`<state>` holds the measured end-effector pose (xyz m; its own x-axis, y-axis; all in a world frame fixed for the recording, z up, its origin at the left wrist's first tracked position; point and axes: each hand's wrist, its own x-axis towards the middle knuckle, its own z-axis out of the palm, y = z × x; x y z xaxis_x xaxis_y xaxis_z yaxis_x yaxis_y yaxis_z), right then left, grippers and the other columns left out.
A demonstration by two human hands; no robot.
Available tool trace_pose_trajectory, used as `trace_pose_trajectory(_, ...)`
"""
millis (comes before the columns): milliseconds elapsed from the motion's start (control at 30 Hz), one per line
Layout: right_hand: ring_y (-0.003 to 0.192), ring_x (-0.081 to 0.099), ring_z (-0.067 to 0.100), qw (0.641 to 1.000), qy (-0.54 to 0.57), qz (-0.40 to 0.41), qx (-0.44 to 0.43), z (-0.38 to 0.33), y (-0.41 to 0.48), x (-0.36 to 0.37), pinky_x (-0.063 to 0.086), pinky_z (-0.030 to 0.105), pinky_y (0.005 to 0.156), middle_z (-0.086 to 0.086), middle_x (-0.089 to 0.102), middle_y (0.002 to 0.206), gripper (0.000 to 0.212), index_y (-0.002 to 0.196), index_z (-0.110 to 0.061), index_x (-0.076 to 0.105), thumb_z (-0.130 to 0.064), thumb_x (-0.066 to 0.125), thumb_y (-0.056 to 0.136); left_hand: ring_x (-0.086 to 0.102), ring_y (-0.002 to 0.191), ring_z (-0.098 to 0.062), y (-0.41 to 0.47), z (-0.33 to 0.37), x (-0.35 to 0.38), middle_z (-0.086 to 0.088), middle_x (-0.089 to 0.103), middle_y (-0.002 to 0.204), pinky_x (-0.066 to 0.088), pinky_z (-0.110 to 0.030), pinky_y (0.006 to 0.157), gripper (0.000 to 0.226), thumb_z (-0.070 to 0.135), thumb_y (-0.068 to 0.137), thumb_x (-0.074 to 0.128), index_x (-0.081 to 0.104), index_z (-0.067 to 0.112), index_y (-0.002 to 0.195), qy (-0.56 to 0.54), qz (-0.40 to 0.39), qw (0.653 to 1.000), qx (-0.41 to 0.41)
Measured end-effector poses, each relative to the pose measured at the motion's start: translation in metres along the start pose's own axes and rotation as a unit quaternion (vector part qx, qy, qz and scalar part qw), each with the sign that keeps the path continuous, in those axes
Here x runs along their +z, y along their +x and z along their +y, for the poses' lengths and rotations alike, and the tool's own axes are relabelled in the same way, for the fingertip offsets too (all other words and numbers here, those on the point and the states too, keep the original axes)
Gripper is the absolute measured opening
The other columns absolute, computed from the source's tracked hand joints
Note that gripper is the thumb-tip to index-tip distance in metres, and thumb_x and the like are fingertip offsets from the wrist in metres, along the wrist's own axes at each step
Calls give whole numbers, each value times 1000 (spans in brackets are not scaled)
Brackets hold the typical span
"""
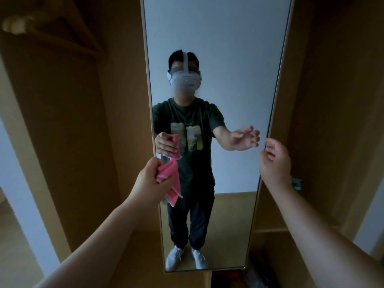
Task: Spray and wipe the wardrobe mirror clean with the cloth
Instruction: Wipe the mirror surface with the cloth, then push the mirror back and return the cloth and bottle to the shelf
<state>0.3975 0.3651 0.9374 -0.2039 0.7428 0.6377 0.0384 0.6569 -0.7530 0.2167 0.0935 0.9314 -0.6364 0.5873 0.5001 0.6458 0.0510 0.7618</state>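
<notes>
Leftmost, brown wooden wardrobe panels [68, 125] stood dim. Next, the left hand [152, 181] had its fingers [164, 180] clamped on a bunched pink cloth [169, 179], which hung at seven o'clock of the tall, thin-framed wardrobe mirror [228, 48], against its left edge. Rightward, the right hand [274, 161] hovered at the mirror's right edge, about four o'clock, fingers apart and curled, holding nothing. Beyond its wrist a small teal object [296, 182] showed, too blurred to identify.
</notes>
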Motion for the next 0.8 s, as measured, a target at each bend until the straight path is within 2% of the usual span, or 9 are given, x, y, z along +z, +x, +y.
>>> trace_pose_trajectory(100, 123, 51, 21, 999, -35, 22, 18, 13, 32, 0, 43, 30, 93, 7, 47, 141, 46, 139, -18, 43, -31, 54, 96, 66, 73, -9, 9, 5, -1, 0, 62, 89, 53, -18, 50, 21, 14, 85, 66, 49, 26, 88, 10, 29, 999, -14)
trace_pose_trajectory(200, 138, 37, 26, 997, -24, -16, 77, 21, 54, 8, 36, 37, 104, 8, 33, 154, 64, 150, -20, 27, -43, 51, 95, 66, 71, -8, 12, 4, -1, 0, 62, 88, 52, -17, 48, 21, 12, 85, 66, 49, 24, 88, 12, 61, 998, -18)
trace_pose_trajectory(267, 139, 36, 26, 993, 22, -47, 109, 25, 60, 12, 35, 38, 105, 7, 31, 156, 67, 152, -21, 22, -45, 50, 95, 65, 71, -8, 14, 2, -3, 1, 62, 88, 51, -15, 48, 22, 13, 84, 67, 49, 24, 88, 26, 66, 997, -18)
trace_pose_trajectory(367, 130, 45, 18, 994, 49, -60, 82, 31, 59, 17, 38, 29, 96, 6, 43, 148, 54, 144, -25, 36, -44, 48, 94, 64, 72, 1, 18, -2, -8, 1, 61, 87, 49, -13, 46, 22, 11, 84, 68, 49, 22, 88, 35, 69, 997, -15)
trace_pose_trajectory(433, 129, 47, 20, 994, 59, -58, 69, 30, 56, 17, 39, 24, 93, 6, 47, 144, 44, 137, -28, 41, -42, 46, 95, 64, 70, 1, 22, -4, -11, 1, 61, 86, 48, -12, 45, 23, 13, 84, 68, 48, 23, 88, 39, 73, 997, -13)
trace_pose_trajectory(600, 135, 41, 27, 997, 40, 2, 64, 14, 38, 11, 37, 32, 101, 10, 42, 149, 49, 146, -16, 38, -35, 39, 101, 65, 68, -8, 34, -5, -20, 5, 61, 83, 47, -13, 44, 25, 18, 83, 69, 47, 28, 86, 33, 56, 998, 8)
trace_pose_trajectory(700, 139, 37, 26, 997, 26, 27, 61, 1, 21, 4, 33, 32, 107, 10, 38, 152, 48, 148, -14, 36, -31, 37, 103, 64, 62, 2, 43, -5, -28, 5, 61, 76, 44, -11, 40, 25, 18, 83, 70, 47, 27, 85, 13, 38, 999, 26)
trace_pose_trajectory(800, 133, 44, 28, 996, 20, 62, 59, -12, 4, 0, 36, 32, 106, 15, 48, 144, 46, 144, -8, 42, -30, 37, 104, 64, 61, 2, 52, -7, -38, 5, 61, 77, 45, -12, 41, 24, 19, 84, 70, 47, 26, 86, -5, 16, 999, 30)
